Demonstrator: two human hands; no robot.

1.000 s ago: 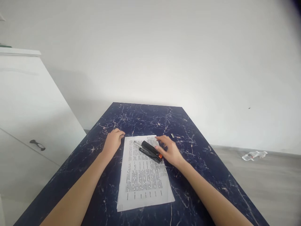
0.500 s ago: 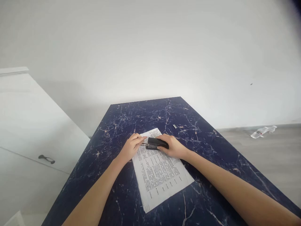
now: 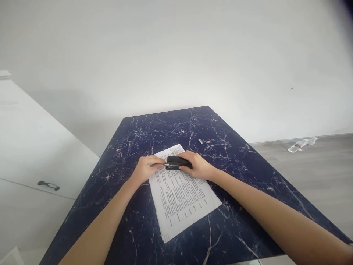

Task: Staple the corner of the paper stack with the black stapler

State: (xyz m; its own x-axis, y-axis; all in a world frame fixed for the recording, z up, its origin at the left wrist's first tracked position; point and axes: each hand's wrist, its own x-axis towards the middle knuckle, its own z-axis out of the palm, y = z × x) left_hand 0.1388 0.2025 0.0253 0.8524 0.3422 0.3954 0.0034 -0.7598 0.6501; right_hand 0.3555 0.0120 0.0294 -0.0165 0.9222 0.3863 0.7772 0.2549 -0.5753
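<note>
My right hand (image 3: 194, 164) is wrapped round the rear of a black stapler (image 3: 174, 162), which lies on its side over a printed sheet of paper (image 3: 182, 200). The stapler's front end points left. There, my left hand (image 3: 146, 167) pinches with thumb and fingers at a thin silvery metal part (image 3: 166, 164) sticking out of the stapler; the fingertips hide most of it. The paper appears to be a few sheets stacked, with edges slightly offset at the lower left corner.
A small strip of staples, as it looks, (image 3: 200, 141) lies on the dark blue marbled table (image 3: 160, 129) beyond my right hand. A white cabinet (image 3: 33, 147) with a dark handle (image 3: 48, 185) stands at left. On the floor at right lies a clear plastic bottle (image 3: 302, 144).
My left fingers have closed from a looser, more extended pose into a pinch at the stapler's front. The whole view has shifted slightly; the right hand keeps its hold.
</note>
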